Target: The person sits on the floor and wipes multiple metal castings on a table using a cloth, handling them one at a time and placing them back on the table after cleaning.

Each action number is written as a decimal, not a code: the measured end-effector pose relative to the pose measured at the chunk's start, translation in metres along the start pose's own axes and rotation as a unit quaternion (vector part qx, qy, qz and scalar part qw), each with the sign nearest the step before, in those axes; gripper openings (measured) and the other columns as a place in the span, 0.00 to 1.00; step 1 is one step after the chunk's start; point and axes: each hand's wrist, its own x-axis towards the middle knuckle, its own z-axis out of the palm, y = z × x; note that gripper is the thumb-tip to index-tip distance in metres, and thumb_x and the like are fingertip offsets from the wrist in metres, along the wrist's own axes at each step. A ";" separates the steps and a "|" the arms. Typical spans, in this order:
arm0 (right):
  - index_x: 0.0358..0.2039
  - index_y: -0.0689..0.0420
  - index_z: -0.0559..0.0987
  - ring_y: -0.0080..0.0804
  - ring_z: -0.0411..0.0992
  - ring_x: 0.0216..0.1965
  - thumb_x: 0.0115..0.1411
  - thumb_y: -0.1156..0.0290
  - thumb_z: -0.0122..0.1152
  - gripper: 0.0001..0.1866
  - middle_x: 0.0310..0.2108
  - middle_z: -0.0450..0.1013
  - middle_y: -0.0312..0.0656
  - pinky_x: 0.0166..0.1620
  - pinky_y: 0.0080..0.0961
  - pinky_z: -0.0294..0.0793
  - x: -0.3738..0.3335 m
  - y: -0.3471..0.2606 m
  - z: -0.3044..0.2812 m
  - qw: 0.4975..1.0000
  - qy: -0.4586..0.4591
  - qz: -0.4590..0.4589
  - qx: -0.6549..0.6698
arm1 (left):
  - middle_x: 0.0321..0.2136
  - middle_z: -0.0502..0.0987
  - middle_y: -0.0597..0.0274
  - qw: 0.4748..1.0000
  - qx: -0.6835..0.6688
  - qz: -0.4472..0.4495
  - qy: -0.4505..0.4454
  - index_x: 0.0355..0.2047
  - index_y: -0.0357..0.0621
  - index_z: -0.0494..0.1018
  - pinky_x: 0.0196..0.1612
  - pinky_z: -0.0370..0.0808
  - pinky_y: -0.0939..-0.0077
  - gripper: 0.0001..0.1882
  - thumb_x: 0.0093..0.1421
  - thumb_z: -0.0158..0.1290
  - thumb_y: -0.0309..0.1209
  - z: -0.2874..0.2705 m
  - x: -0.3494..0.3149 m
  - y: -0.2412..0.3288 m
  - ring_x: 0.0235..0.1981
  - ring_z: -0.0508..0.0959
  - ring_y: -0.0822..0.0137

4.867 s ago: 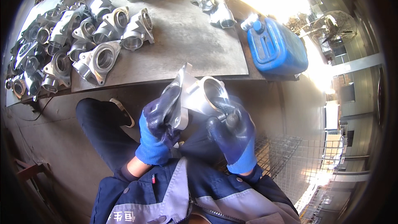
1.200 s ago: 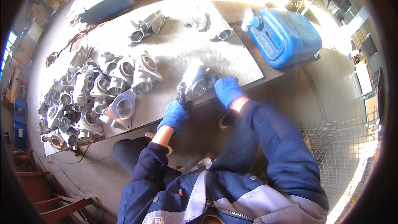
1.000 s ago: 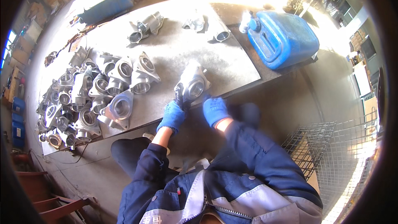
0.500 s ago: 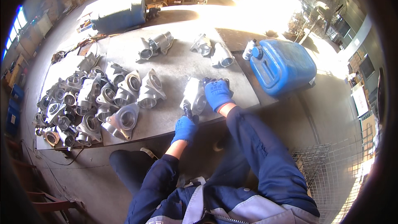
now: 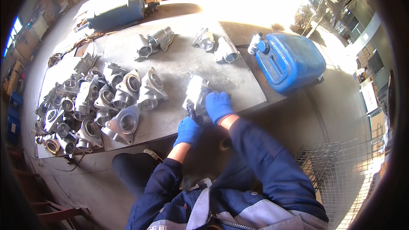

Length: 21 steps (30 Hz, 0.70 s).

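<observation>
- Since half a second ago, the gloved right hand (image 5: 219, 104) has come lower, toward the person and the table's near edge; it now covers more of the metal casting's right side. The casting (image 5: 195, 86) keeps its place on the grey metal tabletop (image 5: 168, 121).
- Clock directions start from this casting, with 12 pointing away from the person.
- Left hand (image 5: 188, 129), at 6 o'clock: bare wrist, blue glove, dark-coated fingers bent part-way and closed on the casting's near end.
- Right hand, at 4 o'clock: knuckles up, fingers curled. Their tips are hidden, so whether they grip anything cannot be told.
- Key relation: the casting lies ahead of the left hand and to the left of the right hand. Its long axis seems to run from 1 to 7 o'clock, though glare blurs the outline. The left hand touches the low end; the right sits at the flank, closer to the casting's middle.
- Around it: a crowded group of similar castings (image 5: 87, 98) at 9 o'clock, two more (image 5: 161, 38) near 11, another pair (image 5: 227, 51) at 1.
- Between 2 and 3: a blue canister (image 5: 294, 61), with a small white bottle (image 5: 255, 44) beside it.
</observation>
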 end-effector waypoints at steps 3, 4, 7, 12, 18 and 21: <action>0.39 0.55 0.78 0.42 0.80 0.33 0.61 0.70 0.48 0.11 0.30 0.80 0.45 0.36 0.38 0.76 0.007 0.014 -0.018 0.999 -0.001 -0.037 -0.026 | 0.35 0.78 0.34 1.000 0.008 -0.009 -0.013 0.68 0.41 0.31 0.38 0.74 0.48 0.45 0.63 0.46 0.41 -0.006 -0.002 0.003 0.34 0.78 0.36; 0.39 0.56 0.78 0.41 0.80 0.33 0.61 0.71 0.48 0.10 0.31 0.80 0.45 0.35 0.38 0.76 0.015 0.018 -0.017 0.999 -0.007 -0.036 -0.021 | 0.35 0.78 0.34 1.000 0.011 -0.009 -0.011 0.68 0.40 0.31 0.38 0.74 0.48 0.45 0.63 0.46 0.41 -0.009 -0.002 0.005 0.34 0.78 0.36; 0.42 0.55 0.77 0.41 0.80 0.34 0.61 0.71 0.49 0.11 0.32 0.80 0.45 0.34 0.39 0.76 0.018 0.010 -0.006 0.999 0.032 -0.012 -0.010 | 0.33 0.78 0.36 1.000 -0.002 0.009 0.020 0.67 0.43 0.46 0.36 0.74 0.48 0.38 0.63 0.46 0.44 -0.007 -0.003 -0.001 0.33 0.78 0.37; 0.41 0.54 0.80 0.38 0.80 0.33 0.58 0.69 0.55 0.11 0.33 0.80 0.43 0.35 0.36 0.76 0.004 -0.003 -0.015 1.000 0.022 0.021 0.004 | 0.23 0.77 0.45 0.988 0.080 0.130 0.035 0.40 0.45 0.76 0.29 0.73 0.49 0.20 0.61 0.50 0.48 -0.083 0.036 0.002 0.26 0.78 0.42; 0.34 0.53 0.84 0.39 0.80 0.37 0.58 0.68 0.56 0.09 0.34 0.81 0.45 0.38 0.33 0.76 0.004 -0.007 -0.005 0.999 -0.037 -0.006 0.035 | 0.41 0.79 0.51 0.959 -0.048 0.269 -0.074 0.45 0.41 0.77 0.52 0.71 0.69 0.19 0.68 0.46 0.43 -0.100 0.132 0.037 0.45 0.77 0.60; 0.34 0.53 0.84 0.38 0.80 0.35 0.58 0.68 0.58 0.08 0.34 0.81 0.46 0.37 0.34 0.76 -0.004 -0.008 -0.020 0.998 -0.021 0.005 0.052 | 0.42 0.79 0.51 0.937 -0.026 0.310 -0.160 0.45 0.43 0.77 0.51 0.71 0.68 0.17 0.68 0.45 0.41 -0.091 0.146 0.037 0.46 0.77 0.58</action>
